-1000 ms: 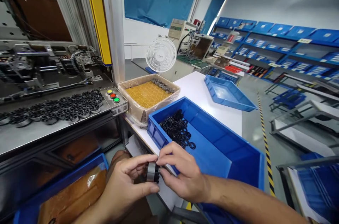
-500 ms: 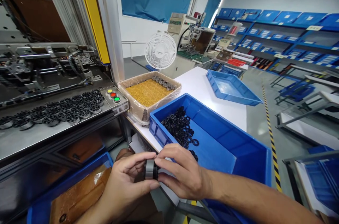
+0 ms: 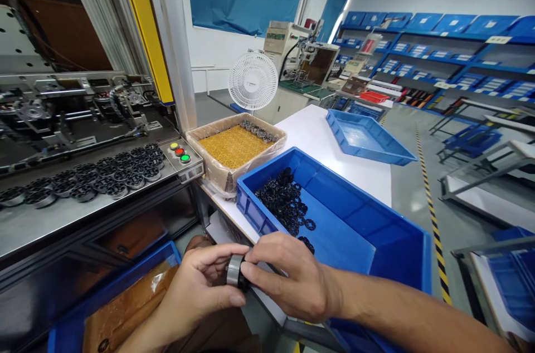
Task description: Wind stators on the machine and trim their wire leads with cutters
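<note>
Between my two hands is a grey metal ring (image 3: 234, 270) with a black plastic part (image 3: 243, 280) on its right side. My left hand (image 3: 209, 280) grips the ring, thumb below and fingers above. From the right, my right hand (image 3: 288, 275) closes its fingers on the black part; its fingertips partly hide that piece. Just beyond my hands, loose black plastic rings (image 3: 282, 200) lie heaped in a deep blue bin (image 3: 401, 230). Rows of similar grey-and-black rings (image 3: 104, 172) sit on the metal machine bench to the left.
A plastic-lined carton (image 3: 221, 175) with a yellow sheet and rings stands behind the bin. Left of it is a button box (image 3: 186, 166). A shallow blue tray (image 3: 368, 138) lies on the white table (image 3: 303, 124). A white fan (image 3: 253, 81) stands behind.
The ring has tilted slightly between my hands. My right fingers have shifted their hold on the black part, and my left thumb has moved a little lower.
</note>
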Tool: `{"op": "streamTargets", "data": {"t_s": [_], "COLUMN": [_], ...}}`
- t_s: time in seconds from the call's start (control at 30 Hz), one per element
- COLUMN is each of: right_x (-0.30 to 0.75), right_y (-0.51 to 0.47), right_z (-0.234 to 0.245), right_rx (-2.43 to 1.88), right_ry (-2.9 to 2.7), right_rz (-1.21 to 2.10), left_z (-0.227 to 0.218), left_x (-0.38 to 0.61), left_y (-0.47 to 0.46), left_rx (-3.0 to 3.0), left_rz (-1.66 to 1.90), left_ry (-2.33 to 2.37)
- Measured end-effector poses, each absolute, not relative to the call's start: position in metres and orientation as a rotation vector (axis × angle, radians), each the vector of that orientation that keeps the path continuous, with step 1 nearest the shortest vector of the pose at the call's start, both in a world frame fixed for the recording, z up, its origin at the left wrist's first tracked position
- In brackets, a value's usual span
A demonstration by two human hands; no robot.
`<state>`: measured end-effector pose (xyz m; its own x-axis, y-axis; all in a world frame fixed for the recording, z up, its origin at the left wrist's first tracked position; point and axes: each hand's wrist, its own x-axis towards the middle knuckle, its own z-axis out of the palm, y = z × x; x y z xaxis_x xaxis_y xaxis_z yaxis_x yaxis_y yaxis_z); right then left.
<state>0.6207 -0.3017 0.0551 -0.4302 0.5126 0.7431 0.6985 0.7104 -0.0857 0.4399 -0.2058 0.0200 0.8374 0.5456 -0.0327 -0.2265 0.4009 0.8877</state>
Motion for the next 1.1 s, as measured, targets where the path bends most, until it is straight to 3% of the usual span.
{"op": "streamTargets", "data": {"t_s": [0.53,0.83,1.1], "right_x": [0.619,0.629,0.620], "right_y": [-0.306,-0.292,-0.296], "right_z": [0.054,0.056,0.047], "right_rx": [-1.028,-1.196,-1.139], "right_ry": [-2.168,-1.739,-1.766], "right_rz": [-0.238,0.447,0.306], "left_z": [0.016,0.022,0.003], "left_x": [0.439,0.428,0.426], "left_y": [-0.209,-0.231,-0.238], "left_rx": [1.117,1.497,1.712], "left_rz": [0.530,0.578,0.705], "left_ry": [0.327,0.340,0.445]}}
